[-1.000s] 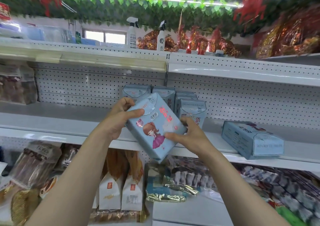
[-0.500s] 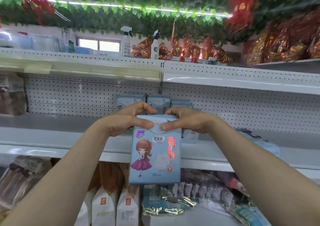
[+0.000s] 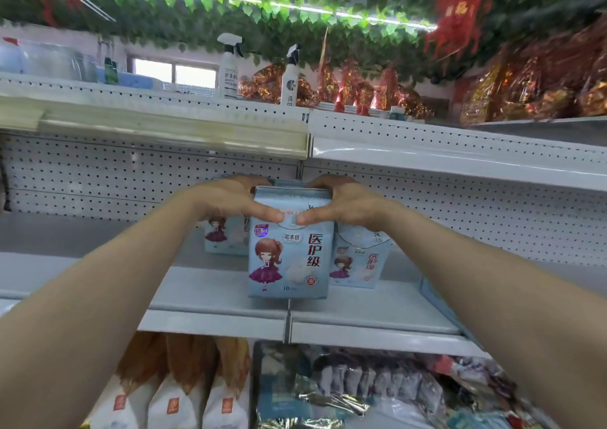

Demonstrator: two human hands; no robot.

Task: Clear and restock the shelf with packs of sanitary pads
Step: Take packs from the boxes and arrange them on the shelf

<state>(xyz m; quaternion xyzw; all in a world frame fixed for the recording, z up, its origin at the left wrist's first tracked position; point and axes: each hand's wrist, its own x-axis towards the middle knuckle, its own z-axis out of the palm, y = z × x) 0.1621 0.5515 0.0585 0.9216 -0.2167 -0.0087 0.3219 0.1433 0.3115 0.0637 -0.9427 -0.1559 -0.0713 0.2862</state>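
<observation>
My left hand (image 3: 230,202) and right hand (image 3: 355,206) clasp the top corners of the pack (image 3: 289,261), upright near the shelf (image 3: 210,286) front; I judge it light and squashy (film probably slick), best gripped by that top fold.

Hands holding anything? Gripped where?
The left hand and right hand both grip the top end of one upright light-blue plastic pack of sanitary pads with a cartoon-figure print, thumbs on its front face.

pad pack (image 3: 289,258) – pale blue, purple-dressed cartoon girl, red characters | shelf (image 3: 213,304) – grey-white
</observation>
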